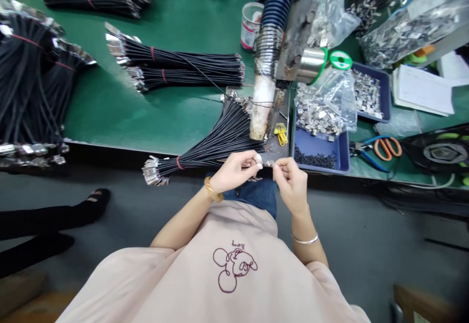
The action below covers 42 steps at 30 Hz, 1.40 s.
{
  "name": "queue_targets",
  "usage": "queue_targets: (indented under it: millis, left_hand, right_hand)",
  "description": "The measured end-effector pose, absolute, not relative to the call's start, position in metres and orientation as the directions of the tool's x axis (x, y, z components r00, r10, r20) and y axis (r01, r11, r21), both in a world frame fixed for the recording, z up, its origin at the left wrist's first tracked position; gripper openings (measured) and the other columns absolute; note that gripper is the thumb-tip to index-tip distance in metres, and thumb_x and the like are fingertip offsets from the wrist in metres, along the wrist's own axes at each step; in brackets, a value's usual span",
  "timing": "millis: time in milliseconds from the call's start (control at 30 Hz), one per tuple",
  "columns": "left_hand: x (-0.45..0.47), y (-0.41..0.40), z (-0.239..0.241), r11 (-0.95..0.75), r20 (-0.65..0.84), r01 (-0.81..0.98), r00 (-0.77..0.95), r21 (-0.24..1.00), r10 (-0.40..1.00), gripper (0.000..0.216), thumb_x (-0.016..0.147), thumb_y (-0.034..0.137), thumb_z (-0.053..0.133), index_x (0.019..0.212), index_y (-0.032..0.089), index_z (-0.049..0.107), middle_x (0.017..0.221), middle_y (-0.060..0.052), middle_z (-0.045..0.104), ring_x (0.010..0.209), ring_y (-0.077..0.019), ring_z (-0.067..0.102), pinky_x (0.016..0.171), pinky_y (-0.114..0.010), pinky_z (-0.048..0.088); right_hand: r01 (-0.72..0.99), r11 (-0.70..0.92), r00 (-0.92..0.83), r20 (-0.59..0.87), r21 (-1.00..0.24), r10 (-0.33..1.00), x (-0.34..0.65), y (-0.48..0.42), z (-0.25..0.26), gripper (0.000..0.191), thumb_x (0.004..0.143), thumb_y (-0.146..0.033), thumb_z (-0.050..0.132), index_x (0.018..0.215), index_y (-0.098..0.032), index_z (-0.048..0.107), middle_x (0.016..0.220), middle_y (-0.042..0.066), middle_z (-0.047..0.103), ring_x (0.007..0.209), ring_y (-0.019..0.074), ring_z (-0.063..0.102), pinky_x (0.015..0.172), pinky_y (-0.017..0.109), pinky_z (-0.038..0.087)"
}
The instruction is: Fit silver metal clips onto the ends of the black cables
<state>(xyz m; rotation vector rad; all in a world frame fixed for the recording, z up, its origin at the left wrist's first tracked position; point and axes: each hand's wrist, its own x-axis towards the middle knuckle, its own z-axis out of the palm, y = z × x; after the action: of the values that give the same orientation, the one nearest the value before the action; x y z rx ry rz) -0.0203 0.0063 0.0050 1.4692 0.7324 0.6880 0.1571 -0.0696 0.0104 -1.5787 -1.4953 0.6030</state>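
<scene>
My left hand (236, 170) is closed in a pinch on the near end of a bundle of black cables (216, 142) that fans across the table edge, tied with a red band and tipped with metal connectors. My right hand (291, 181) is pinched shut right beside it, its fingertips on a small metal piece (270, 162) at the cable end. The two hands nearly touch just below the table's front edge, under a dirty white nozzle (261, 110) on a ribbed blue hose (279, 0).
Several tied cable bundles (183, 66) lie on the green table (110, 113), more at far left (29, 78). A blue tray (322, 149) holds bagged metal clips (324, 110) and small black parts. Solder spool (339, 60), scissors (381, 148), a can (251, 25). Another person's legs (47, 220) at left.
</scene>
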Motion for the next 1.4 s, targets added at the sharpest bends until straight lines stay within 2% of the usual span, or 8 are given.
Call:
queue_targets:
  millis: [167, 267, 400, 567, 700, 933, 1233, 1400]
  left_hand:
    - [-0.024, 0.012, 0.003, 0.093, -0.058, -0.019, 0.658, 0.995, 0.751, 0.019, 0.085, 0.030, 0.070, 0.079, 0.013, 0.067, 0.064, -0.001, 0.064, 0.057, -0.0096, 0.059, 0.059, -0.020, 0.050]
    - [-0.024, 0.014, 0.006, 0.022, -0.034, 0.026, 0.685, 0.999, 0.728, 0.020, 0.085, 0.029, 0.069, 0.076, 0.012, 0.072, 0.068, -0.004, 0.068, 0.059, -0.0106, 0.059, 0.057, -0.021, 0.047]
    - [-0.022, 0.009, 0.015, -0.322, 0.122, 0.171, 0.686, 0.931, 0.717, 0.013, 0.085, 0.020, 0.066, 0.079, 0.014, 0.075, 0.071, -0.003, 0.068, 0.060, -0.0102, 0.055, 0.058, -0.022, 0.040]
    - [-0.013, -0.002, 0.011, -0.566, 0.268, 0.325, 0.635, 0.758, 0.724, 0.015, 0.084, 0.013, 0.056, 0.072, 0.016, 0.065, 0.066, -0.001, 0.060, 0.060, -0.0115, 0.051, 0.061, -0.024, 0.037]
    - [-0.008, -0.005, 0.001, -0.418, 0.216, 0.268, 0.556, 0.868, 0.803, 0.010, 0.081, 0.013, 0.057, 0.073, 0.016, 0.060, 0.057, 0.004, 0.051, 0.052, -0.0084, 0.045, 0.056, -0.022, 0.034]
    - [-0.009, 0.006, -0.002, 0.051, -0.041, 0.000, 0.591, 0.999, 0.805, 0.012, 0.082, 0.025, 0.066, 0.079, 0.014, 0.063, 0.063, 0.002, 0.060, 0.054, -0.0073, 0.057, 0.057, -0.018, 0.046]
    - [-0.010, 0.007, 0.004, 0.112, -0.085, -0.007, 0.605, 0.994, 0.792, 0.020, 0.080, 0.030, 0.072, 0.076, 0.012, 0.067, 0.061, 0.000, 0.062, 0.056, -0.0086, 0.058, 0.057, -0.019, 0.047]
    - [-0.009, 0.007, 0.001, 0.070, -0.071, 0.022, 0.528, 0.997, 0.846, 0.012, 0.075, 0.022, 0.068, 0.078, 0.011, 0.068, 0.062, 0.002, 0.057, 0.055, -0.0058, 0.049, 0.055, -0.018, 0.039]
  right_hand:
    - [0.577, -0.030, 0.511, 0.332, -0.816, 0.793, 0.196, -0.071, 0.027, 0.026, 0.099, -0.044, 0.052, 0.090, -0.021, 0.062, 0.060, -0.005, 0.055, 0.051, 0.0107, 0.054, 0.052, 0.024, 0.041]
    - [0.736, -0.167, 0.433, 0.267, -0.656, 0.861, 0.227, -0.065, 0.032, 0.026, 0.096, -0.042, 0.057, 0.085, -0.020, 0.066, 0.066, -0.001, 0.061, 0.055, 0.0122, 0.054, 0.059, 0.027, 0.041]
    - [0.909, -0.149, 0.230, 0.170, -0.390, 0.958, 0.253, -0.049, 0.031, 0.016, 0.092, -0.032, 0.060, 0.087, -0.020, 0.070, 0.085, 0.005, 0.072, 0.068, 0.0164, 0.060, 0.066, 0.030, 0.040]
    - [0.952, -0.090, 0.111, 0.056, -0.293, 0.992, 0.264, -0.032, 0.032, 0.009, 0.087, -0.025, 0.062, 0.085, -0.022, 0.070, 0.089, 0.005, 0.075, 0.077, 0.0197, 0.066, 0.069, 0.030, 0.040]
    - [0.934, -0.081, 0.076, -0.029, -0.348, 0.997, 0.269, -0.028, 0.036, 0.007, 0.084, -0.024, 0.063, 0.082, -0.021, 0.070, 0.087, 0.003, 0.076, 0.072, 0.0169, 0.064, 0.069, 0.029, 0.039]
    - [0.895, -0.113, 0.099, -0.055, -0.431, 0.994, 0.267, -0.026, 0.036, 0.010, 0.081, -0.027, 0.062, 0.079, -0.020, 0.069, 0.083, 0.004, 0.075, 0.064, 0.0147, 0.060, 0.065, 0.028, 0.039]
    - [0.858, -0.130, 0.164, 0.026, -0.497, 0.986, 0.261, -0.028, 0.034, 0.012, 0.082, -0.029, 0.065, 0.075, -0.020, 0.066, 0.065, -0.002, 0.065, 0.049, 0.0092, 0.042, 0.058, 0.027, 0.033]
    - [0.547, -0.128, 0.480, 0.184, -0.827, 0.858, 0.229, -0.047, 0.033, 0.014, 0.081, -0.032, 0.069, 0.079, -0.019, 0.064, 0.086, 0.001, 0.074, 0.044, 0.0037, 0.029, 0.047, 0.023, 0.025]
